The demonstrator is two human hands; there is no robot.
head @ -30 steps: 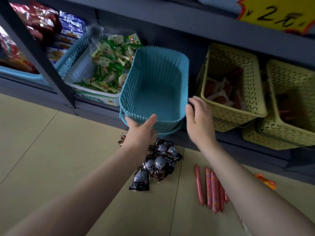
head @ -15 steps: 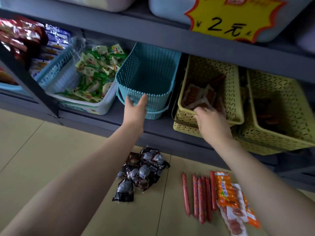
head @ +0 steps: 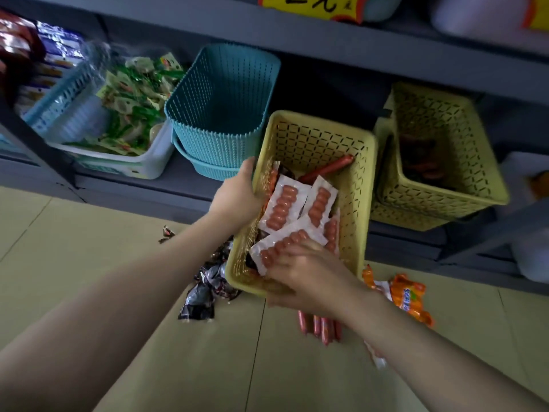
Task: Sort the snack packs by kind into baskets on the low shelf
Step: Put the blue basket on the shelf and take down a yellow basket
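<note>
Yellow perforated plastic basket [head: 315, 138] of white sausage packs [head: 280, 205] hangs below yellow "2元" sign [head: 309, 5]; left hand [head: 237, 194] and right hand [head: 306, 275] curl round its rim.

My left hand [head: 237, 197] and right hand [head: 303, 275] flank the sausage basket [head: 315, 138]. Left of it stands the empty basket [head: 219, 114]; below it, probably candy wrappers [head: 205, 289] on the floor.
</note>
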